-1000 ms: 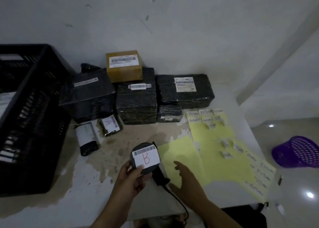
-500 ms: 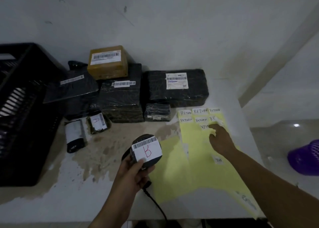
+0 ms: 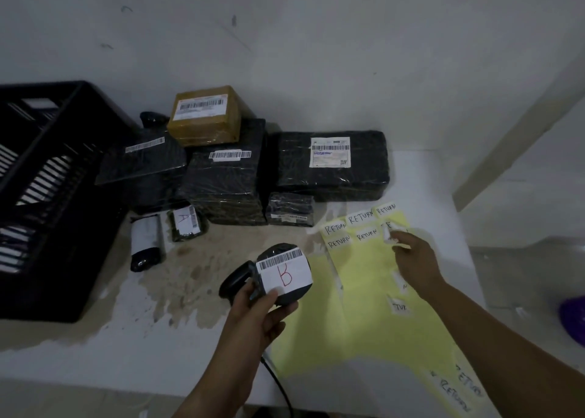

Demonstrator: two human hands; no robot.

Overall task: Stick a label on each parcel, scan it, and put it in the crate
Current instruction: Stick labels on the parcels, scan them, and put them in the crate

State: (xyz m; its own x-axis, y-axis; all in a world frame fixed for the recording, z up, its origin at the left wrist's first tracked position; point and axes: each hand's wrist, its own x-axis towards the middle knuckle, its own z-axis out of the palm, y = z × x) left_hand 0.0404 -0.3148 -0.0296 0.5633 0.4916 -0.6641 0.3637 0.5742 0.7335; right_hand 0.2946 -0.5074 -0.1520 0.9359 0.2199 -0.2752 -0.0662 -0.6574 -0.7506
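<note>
My left hand (image 3: pixel 258 307) grips a small round black parcel (image 3: pixel 285 273) above the table; its white tag bears a barcode and a red letter B. Under that parcel lies a black scanner (image 3: pixel 235 281) with a cable running off the front edge. My right hand (image 3: pixel 414 259) pinches a white RETURN label (image 3: pixel 388 231) and peels it up from the yellow backing sheet (image 3: pixel 364 316). More RETURN labels (image 3: pixel 361 219) sit along the sheet's top. A black crate (image 3: pixel 47 196) stands at the left.
Several wrapped parcels are piled against the wall: a brown box (image 3: pixel 204 115), black bundles (image 3: pixel 329 164), a small parcel marked A (image 3: pixel 186 223) and a black-and-white roll (image 3: pixel 145 242). The table top (image 3: pixel 95 338) is stained brown. A purple basket (image 3: pixel 573 319) sits on the floor at right.
My right hand reached from near the scanner to the top of the yellow sheet and now lifts a label's edge. My left hand kept hold of the B parcel.
</note>
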